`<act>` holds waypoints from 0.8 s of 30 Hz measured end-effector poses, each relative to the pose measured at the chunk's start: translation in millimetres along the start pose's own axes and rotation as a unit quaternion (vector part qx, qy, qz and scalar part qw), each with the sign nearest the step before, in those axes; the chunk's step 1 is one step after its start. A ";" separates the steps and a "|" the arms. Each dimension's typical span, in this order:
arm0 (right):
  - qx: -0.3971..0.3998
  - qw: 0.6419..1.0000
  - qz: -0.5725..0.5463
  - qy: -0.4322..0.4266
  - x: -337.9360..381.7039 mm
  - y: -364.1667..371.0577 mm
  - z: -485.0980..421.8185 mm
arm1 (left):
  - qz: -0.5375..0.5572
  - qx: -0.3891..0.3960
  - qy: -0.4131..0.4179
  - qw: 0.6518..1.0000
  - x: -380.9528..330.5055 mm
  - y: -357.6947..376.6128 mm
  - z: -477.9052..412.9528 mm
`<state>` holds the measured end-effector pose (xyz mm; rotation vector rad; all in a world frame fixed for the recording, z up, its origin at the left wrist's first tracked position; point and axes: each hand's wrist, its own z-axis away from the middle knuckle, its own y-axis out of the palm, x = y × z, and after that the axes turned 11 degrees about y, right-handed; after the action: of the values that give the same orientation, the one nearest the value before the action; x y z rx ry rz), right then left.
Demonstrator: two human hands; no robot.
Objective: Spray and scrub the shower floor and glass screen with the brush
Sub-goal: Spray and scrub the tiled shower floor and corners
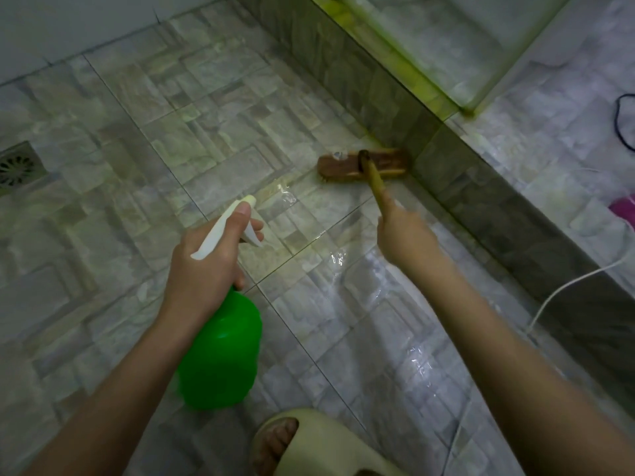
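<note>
Water film shines on the shower floor (137, 132) near the person, and this is the first risk. The tiles look smooth and wet, so the foot in the slipper (319, 438) could slide if the person leans far forward to push. The brush (343, 164) sits bristles down on the floor at the far right. Its right end is touching or almost touching the low tiled kerb (360, 80); I cannot tell which. A hard stroke to the right would probably knock the head against this kerb. A white cable (567, 290) hangs over the kerb at the right, and splashes going that way may wet it. The glass screen (446, 39) stands on the kerb, far right, so the work now seems to be on the floor.

The right hand (403, 235) is wrapped around the thin handle. The left hand (206, 266) grips the neck of the spray bottle (220, 352), with the thumb along the white head and a finger at the trigger.

The bottle body is round, of bright green plastic. The brush head is a long brown wooden block, and its handle is a pale round stick. The tiles are grey-green, patterned like rectangular stones. At the far left a square metal drain (15, 166) has radial slots. The slipper looks thick and soft.
</note>
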<state>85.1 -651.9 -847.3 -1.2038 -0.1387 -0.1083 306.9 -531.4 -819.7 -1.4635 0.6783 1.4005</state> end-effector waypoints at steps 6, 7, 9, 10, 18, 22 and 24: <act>0.010 0.999 0.004 0.044 -31.1 28.9 81.5 | -0.007 -0.026 -0.014 1.000 4.9 -14.3 4.1; 0.002 0.999 0.012 0.034 -32.5 32.2 76.6 | -0.011 -0.032 -0.017 0.999 7.2 -18.3 2.9; -0.029 0.999 0.018 -0.009 -20.2 27.7 37.7 | -0.019 -0.038 -0.023 0.999 14.6 -23.6 4.1; -0.027 0.999 0.014 -0.020 -9.3 20.9 14.7 | -0.022 -0.037 -0.024 0.999 17.7 -24.7 5.3; 0.150 0.975 0.131 -0.093 -54.2 -25.2 76.0 | -0.020 -0.043 -0.054 0.997 31.1 -44.4 21.1; 0.142 0.964 0.123 -0.186 1.6 -7.7 62.8 | -0.026 -0.064 -0.063 0.996 37.8 -56.5 21.4; 0.134 0.961 0.118 -0.210 38.4 2.4 35.0 | -0.037 -0.064 -0.067 0.995 38.7 -59.5 23.5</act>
<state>121.5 -618.7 -830.8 -0.9501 -0.3671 0.3684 357.0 -479.1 -838.5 -1.4626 0.4527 1.4914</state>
